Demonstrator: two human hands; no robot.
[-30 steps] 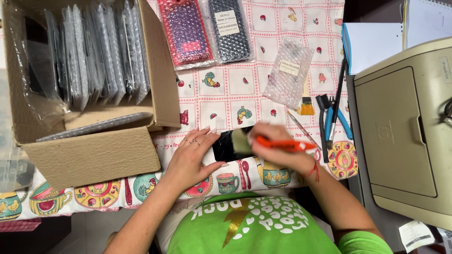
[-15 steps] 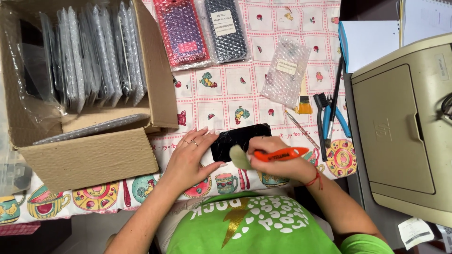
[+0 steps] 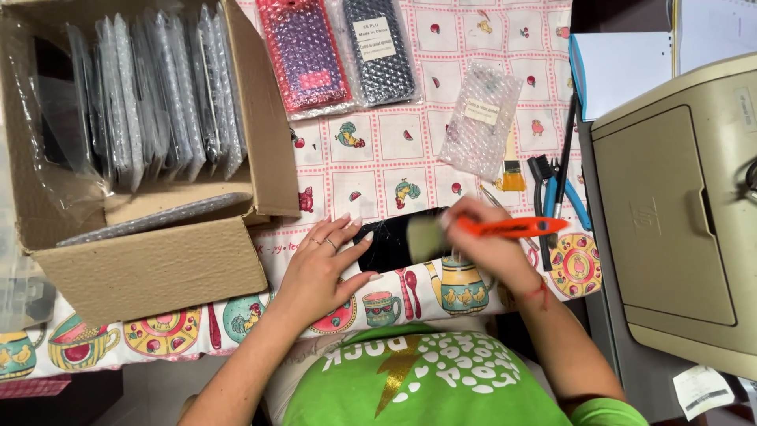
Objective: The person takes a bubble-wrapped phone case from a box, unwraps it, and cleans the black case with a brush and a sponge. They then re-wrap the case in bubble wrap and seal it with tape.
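Black phone (image 3: pixel 390 244): pinned flat by left hand (image 3: pixel 319 264); orange-handled brush (image 3: pixel 489 229) gripped in right hand (image 3: pixel 489 248), apparently touching it. Cardboard box (image 3: pixel 158 268), far left: bubble-wrapped packets (image 3: pixel 150 102) held upright.

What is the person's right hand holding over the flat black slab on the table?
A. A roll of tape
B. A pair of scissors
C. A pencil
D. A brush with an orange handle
D: the right hand grips a brush with an orange handle, its pale bristles over the black slab that the left hand steadies.
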